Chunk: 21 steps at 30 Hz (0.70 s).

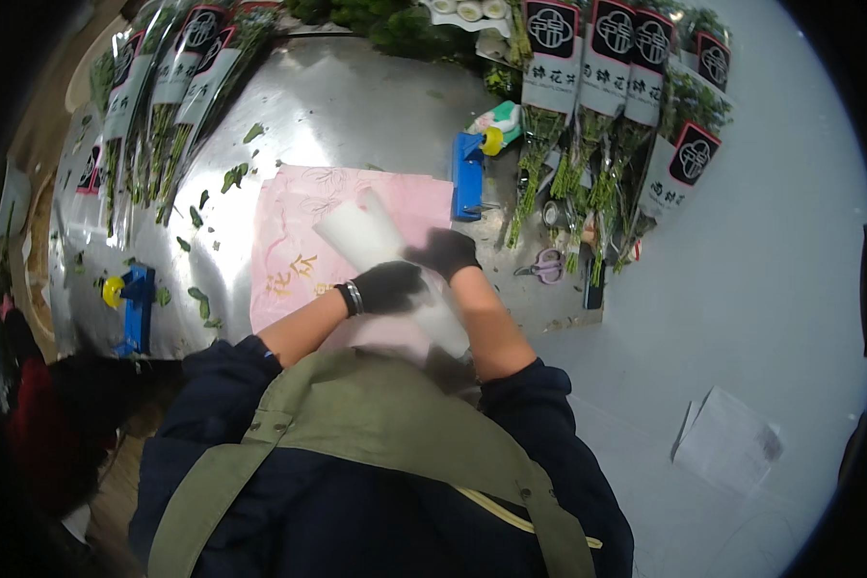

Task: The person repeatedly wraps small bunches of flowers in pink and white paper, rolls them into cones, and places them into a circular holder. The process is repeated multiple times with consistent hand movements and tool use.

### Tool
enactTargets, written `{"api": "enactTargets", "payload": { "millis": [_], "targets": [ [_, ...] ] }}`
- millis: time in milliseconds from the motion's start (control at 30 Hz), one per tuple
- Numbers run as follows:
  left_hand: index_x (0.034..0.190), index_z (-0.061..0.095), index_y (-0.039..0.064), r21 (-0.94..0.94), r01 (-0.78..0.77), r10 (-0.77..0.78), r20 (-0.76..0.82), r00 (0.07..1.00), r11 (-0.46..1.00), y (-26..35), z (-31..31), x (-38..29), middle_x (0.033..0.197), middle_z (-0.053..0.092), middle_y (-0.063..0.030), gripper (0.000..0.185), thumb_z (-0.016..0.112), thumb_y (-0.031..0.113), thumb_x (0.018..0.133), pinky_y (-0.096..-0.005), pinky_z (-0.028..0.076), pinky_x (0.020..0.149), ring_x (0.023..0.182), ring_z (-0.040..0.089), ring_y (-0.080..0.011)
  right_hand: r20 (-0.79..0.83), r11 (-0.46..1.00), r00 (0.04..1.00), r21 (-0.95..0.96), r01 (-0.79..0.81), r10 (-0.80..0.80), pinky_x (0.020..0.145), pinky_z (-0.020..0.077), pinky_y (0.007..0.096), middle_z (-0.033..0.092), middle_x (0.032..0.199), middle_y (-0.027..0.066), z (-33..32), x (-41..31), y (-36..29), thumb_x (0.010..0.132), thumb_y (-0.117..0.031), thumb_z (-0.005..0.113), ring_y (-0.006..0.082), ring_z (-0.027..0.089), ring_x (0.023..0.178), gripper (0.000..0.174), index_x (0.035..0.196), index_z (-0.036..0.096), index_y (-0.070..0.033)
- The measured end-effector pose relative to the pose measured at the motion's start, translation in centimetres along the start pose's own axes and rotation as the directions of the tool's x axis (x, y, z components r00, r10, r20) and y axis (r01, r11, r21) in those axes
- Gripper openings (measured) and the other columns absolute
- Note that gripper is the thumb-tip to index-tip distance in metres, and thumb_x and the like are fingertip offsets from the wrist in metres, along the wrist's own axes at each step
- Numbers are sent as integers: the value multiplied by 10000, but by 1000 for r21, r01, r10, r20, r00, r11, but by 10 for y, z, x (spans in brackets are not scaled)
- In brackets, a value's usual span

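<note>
A white wrap point(357, 231), rolled into a tube or cone, slants across a stack of pink printed paper sheets point(289, 224). My left hand point(390, 287), in a black glove, grips the middle of the wrap from the near side. At the wrap's right edge is my right hand point(448, 253), also black-gloved and blurred by motion; its fingers are too smeared to read. The wrap's lower end reaches down towards my olive apron point(376, 412). What the wrap contains is hidden.
Sleeved flower bunches lie at left point(173, 94) and right point(578, 94) on the metal table point(376, 94). Blue tape dispensers stand left point(139, 307) and right point(467, 177). Purple-handled scissors point(549, 266) lie right. A person's red sleeve point(32, 404) shows at far left.
</note>
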<state>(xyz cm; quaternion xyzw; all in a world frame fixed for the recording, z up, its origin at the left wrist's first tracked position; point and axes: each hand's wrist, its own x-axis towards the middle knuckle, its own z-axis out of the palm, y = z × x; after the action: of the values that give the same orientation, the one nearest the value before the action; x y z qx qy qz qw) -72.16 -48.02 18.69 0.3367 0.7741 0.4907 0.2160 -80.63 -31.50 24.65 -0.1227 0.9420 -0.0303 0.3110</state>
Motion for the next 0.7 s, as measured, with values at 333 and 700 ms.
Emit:
{"api": "enactTargets", "payload": {
  "millis": [333,700],
  "targets": [
    [1148,509,-22,-991,50,-318,87,944,-123,-63,-36,-73,1137,599,-216,262,549,158,962,-547,495,1032,1138,602,-403,-653,930,758,278,241,-2,966,435,507,552,1215,223,146,-102,-13,655,-416,816,401,539,1136,862,1331,458,-17],
    [1078,612,89,-868,494,-433,425,795,57,-121,-16,-137,1061,638,-76,243,612,287,938,-469,496,992,1084,614,-288,-574,605,193,772,-196,796,979,448,491,574,1217,187,194,-426,125,607,-377,902,387,554,1163,932,1332,456,5]
  ]
}}
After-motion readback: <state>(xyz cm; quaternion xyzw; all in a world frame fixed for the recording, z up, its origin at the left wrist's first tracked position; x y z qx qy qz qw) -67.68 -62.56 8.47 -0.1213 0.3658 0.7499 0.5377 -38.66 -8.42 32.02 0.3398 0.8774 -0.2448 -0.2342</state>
